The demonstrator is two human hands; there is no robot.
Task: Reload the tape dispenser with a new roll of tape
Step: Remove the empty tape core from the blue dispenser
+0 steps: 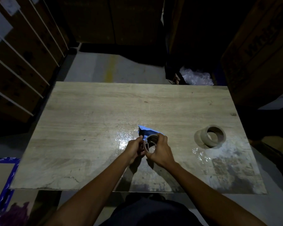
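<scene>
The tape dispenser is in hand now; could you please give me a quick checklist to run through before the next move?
1. Left hand grips the blue tape dispenser: ok.
2. Right hand holds the thin ring at the dispenser: ok.
3. Ring fully off the dispenser: cannot tell, fingers hide it.
4. Full tape roll lies on the table to the right, untouched: ok.
5. New roll loaded: not ok.
6. Lighting good enough to see the blade: not ok, scene is dim.
</scene>
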